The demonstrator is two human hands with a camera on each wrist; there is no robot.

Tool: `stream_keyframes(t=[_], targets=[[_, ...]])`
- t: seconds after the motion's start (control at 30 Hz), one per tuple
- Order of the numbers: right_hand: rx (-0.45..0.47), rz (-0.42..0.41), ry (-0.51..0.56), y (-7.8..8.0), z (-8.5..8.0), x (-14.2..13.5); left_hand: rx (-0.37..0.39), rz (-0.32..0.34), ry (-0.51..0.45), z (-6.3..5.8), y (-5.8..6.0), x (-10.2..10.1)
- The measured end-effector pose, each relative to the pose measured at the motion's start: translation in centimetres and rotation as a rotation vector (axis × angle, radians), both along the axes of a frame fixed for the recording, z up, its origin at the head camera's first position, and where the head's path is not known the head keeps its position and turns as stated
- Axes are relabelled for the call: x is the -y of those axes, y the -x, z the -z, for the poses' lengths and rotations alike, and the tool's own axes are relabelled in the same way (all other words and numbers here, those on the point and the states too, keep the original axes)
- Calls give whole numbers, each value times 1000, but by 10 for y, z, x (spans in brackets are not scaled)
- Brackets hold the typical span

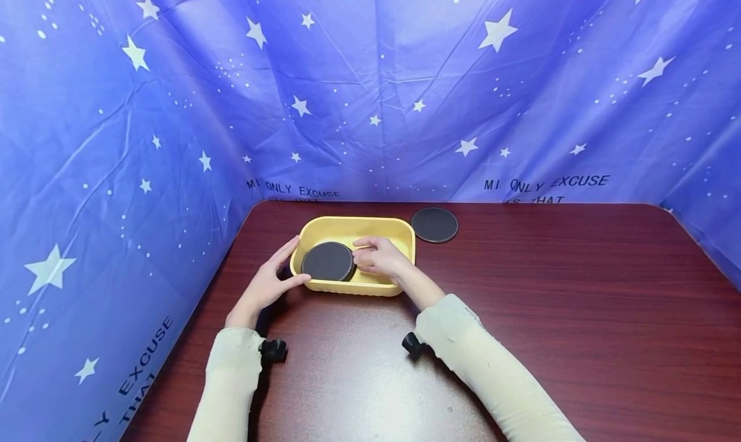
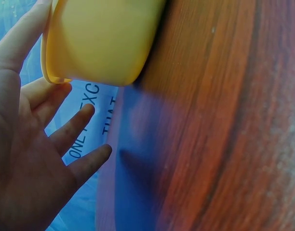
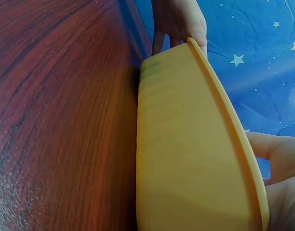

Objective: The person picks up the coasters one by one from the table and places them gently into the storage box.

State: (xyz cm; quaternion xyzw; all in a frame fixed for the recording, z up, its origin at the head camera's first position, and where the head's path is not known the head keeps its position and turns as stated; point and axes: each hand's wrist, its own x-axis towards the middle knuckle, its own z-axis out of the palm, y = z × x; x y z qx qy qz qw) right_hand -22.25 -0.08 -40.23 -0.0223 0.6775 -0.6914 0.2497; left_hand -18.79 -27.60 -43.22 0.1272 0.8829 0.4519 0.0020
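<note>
A yellow plastic tub (image 1: pixel 353 289) stands on the table. My left hand (image 1: pixel 266 285) holds its left end, thumb on the near rim and index finger at the outer left side; the other fingers spread loosely below the rim in the left wrist view. Inside the tub's left half lies a round black coaster (image 1: pixel 327 260) with pale edge stitching and a thick-looking edge. My right hand (image 1: pixel 381 259) reaches over the near wall into the tub, its loosely bent fingertips right at the coaster's right edge. In the right wrist view the tub wall (image 3: pixel 191 139) hides most of its fingers.
Another round black coaster (image 1: pixel 435 225) lies flat on the table just beyond the tub's right end. The dark red wooden table (image 1: pixel 550 313) is bordered by a blue cloth with white stars (image 1: pixel 376 94) at the back and sides. A black wrist mount (image 1: pixel 274 350) sits on the left cuff.
</note>
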Motion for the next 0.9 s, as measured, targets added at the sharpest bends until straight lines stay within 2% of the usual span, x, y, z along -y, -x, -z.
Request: stream_keyframes(t=[0.37, 0.63, 0.9], targets=[[18, -12, 82, -1, -8, -10, -1, 2, -8, 0, -1, -2], [-90, -33, 60, 0, -17, -25, 6, 3, -3, 0, -1, 0], [-147, 4, 51, 2, -25, -44, 4, 0, 0, 0, -1, 0]])
